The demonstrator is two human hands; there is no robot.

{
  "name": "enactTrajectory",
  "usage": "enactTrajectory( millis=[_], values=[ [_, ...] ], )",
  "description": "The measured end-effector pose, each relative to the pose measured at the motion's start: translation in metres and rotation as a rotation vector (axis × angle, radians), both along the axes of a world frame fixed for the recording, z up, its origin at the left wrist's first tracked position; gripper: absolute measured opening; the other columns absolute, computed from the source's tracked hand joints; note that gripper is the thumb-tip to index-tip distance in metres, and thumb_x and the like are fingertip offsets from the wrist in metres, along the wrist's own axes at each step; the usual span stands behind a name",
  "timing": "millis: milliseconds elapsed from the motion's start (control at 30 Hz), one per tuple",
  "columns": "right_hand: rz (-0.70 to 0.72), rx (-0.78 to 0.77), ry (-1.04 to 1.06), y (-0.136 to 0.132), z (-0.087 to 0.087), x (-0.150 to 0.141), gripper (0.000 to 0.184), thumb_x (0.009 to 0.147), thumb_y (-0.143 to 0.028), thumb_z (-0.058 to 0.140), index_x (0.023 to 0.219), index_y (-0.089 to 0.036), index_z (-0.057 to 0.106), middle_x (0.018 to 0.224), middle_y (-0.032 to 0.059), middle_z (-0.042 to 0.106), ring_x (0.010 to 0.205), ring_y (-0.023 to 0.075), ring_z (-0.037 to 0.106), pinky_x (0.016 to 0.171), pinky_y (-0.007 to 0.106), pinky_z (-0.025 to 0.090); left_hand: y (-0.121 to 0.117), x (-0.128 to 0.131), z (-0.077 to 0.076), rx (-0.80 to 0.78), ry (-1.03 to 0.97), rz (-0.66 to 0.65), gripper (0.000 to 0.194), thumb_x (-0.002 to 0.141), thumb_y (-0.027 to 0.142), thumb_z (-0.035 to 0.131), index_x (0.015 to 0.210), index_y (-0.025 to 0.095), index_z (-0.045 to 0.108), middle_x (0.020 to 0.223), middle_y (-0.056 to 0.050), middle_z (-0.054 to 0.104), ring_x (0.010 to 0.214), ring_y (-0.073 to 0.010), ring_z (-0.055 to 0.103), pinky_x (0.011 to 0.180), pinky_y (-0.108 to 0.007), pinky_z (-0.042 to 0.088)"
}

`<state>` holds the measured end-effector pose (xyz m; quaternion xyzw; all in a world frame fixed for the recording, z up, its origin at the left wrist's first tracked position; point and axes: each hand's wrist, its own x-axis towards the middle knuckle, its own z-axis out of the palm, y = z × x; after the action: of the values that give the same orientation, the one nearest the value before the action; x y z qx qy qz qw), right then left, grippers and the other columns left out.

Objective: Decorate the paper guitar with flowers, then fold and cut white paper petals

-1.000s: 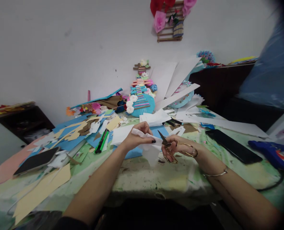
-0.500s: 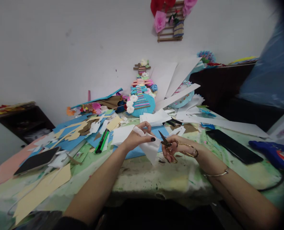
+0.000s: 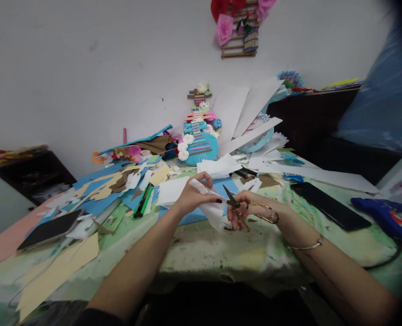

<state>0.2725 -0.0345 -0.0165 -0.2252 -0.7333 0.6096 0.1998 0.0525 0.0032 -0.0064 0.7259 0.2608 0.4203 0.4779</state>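
Between the thumb and fingers of my left hand [image 3: 198,194] is a folded piece of white paper [image 3: 213,214], its lower corner hanging down over the table edge side. My right hand [image 3: 239,210] grips a pair of scissors [image 3: 232,199] with gold handles. The dark blades stand apart and point up and left, right beside the paper's right edge; whether they touch it I cannot tell. Under the hands lies a sheet of blue paper [image 3: 191,217], partly hidden by them.
To the right are a black phone [image 3: 330,206] and a blue glue gun [image 3: 384,218]. A green and black cutter [image 3: 143,200], paper scraps and a dark tablet-like slab [image 3: 50,229] lie left. Behind stands a blue guitar-shaped craft [image 3: 201,148] with paper flowers.
Both hands keep nearly the same pose with paper and scissors. The whole view has shifted slightly left, and the left thumb's tip has moved a little.
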Motion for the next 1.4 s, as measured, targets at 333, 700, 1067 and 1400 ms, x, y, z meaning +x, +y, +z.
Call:
enactTrajectory(
  millis=[333,700,1067,1400],
  values=[
    [-0.045,0.095,-0.054,0.0007,0.0024,0.0004,0.048,0.082,-0.054,0.049,0.087,-0.008,0.061,0.063,0.0068,0.063,0.049,0.0114,0.056,0.048,0.023,0.045,-0.0003,-0.0001,0.0013,0.075,0.086,0.075,0.041,0.055,0.029,0.081,0.071,0.017,0.045,0.063,0.003,0.057,0.054,-0.0096,0.054,0.048,-0.018,0.035],
    [-0.088,0.117,-0.073,0.0006,0.0068,-0.0038,0.044,0.076,-0.051,0.057,0.079,-0.008,0.063,0.057,0.0034,0.058,0.049,0.0111,0.054,0.045,0.021,0.043,-0.0011,0.0012,0.0013,0.098,0.06,0.045,0.039,0.056,0.031,0.08,0.07,0.016,0.046,0.059,0.004,0.053,0.05,-0.0068,0.046,0.046,-0.017,0.031],
    [-0.21,0.146,-0.107,-0.0011,0.0064,-0.0015,0.032,0.072,-0.04,0.057,0.071,-0.009,0.063,0.048,-0.0009,0.051,0.04,0.0082,0.045,0.039,0.019,0.035,-0.0012,0.0004,0.0022,0.031,0.056,0.034,0.044,0.056,0.032,0.081,0.076,0.018,0.045,0.068,0.002,0.061,0.058,-0.0114,0.057,0.051,-0.019,0.038],
    [-0.257,0.171,-0.087,-0.0026,0.0082,-0.0021,0.044,0.071,-0.052,0.057,0.068,-0.009,0.061,0.044,-0.0027,0.045,0.036,0.0063,0.039,0.035,0.018,0.028,0.0,-0.0035,0.0055,0.022,-0.011,0.01,0.037,0.057,0.029,0.079,0.084,0.015,0.057,0.074,-0.003,0.067,0.064,-0.0135,0.06,0.055,-0.02,0.042]
  ],
)
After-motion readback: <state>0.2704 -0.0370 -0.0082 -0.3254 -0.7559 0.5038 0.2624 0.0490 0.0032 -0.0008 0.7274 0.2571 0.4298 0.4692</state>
